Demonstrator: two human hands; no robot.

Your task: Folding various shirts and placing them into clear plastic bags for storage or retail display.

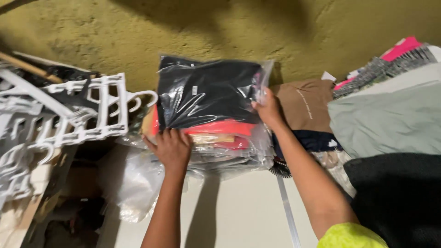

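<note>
Both hands hold a clear bag of black clothing (209,92) atop a stack of bagged clothes (220,142) against the wall: the left hand (170,147) grips its lower left corner, the right hand (268,110) pinches its right edge. White hangers (92,110) lie beside it.

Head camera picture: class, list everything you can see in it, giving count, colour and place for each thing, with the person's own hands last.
Bagged black garment: one, black in clear plastic, top of the stack, centre.
Bagged garments beneath: several, red and orange among them, exact count unclear.
Hangers: many, white, piled at left.
Loose plastic bag: one, clear, lower left.
Brown garment: one, right of the stack.
Grey-green fabric: one, right.
Black fabric: one, lower right.
Pink fabric: one, top right.
Wall: yellow-green, behind.
Left hand: on the stack's front edge.
Right hand: gripping the top bag's right edge.
</note>
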